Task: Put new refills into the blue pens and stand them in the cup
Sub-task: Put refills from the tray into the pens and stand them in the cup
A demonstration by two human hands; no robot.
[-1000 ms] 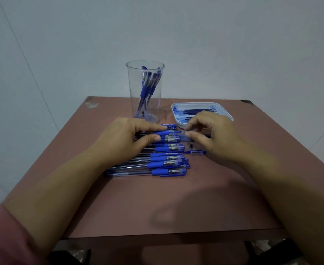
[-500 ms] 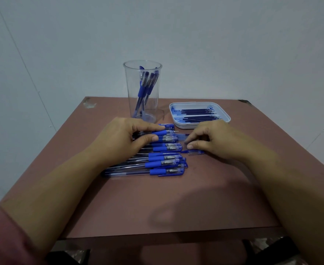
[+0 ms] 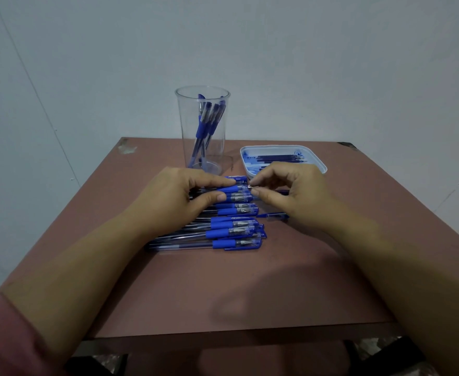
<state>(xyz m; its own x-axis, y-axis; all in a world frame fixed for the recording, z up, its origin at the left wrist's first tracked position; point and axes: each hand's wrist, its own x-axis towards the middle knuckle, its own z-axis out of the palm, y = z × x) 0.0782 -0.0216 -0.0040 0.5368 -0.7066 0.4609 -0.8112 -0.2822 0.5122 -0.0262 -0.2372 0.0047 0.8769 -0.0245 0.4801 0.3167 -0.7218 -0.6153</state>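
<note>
Several blue pens (image 3: 222, 234) lie side by side in a row on the brown table (image 3: 222, 289). My left hand (image 3: 174, 199) grips one pen (image 3: 233, 189) near the far end of the row, thumb and fingers round its blue grip. My right hand (image 3: 285, 191) pinches the metal tip at that pen's right end. A clear cup (image 3: 203, 131) with several blue pens stands behind the row. The white tray (image 3: 317, 161) of dark refills sits to its right, partly hidden by my right hand.
A loose clear pen cap (image 3: 275, 215) with a blue clip lies on the table under my right hand. A pale wall stands right behind the table. Bare table surface stretches toward the near edge.
My right hand lifted from the loose cap on the table back up to the tip of the pen held in my left hand. The left hand stayed in place.
</note>
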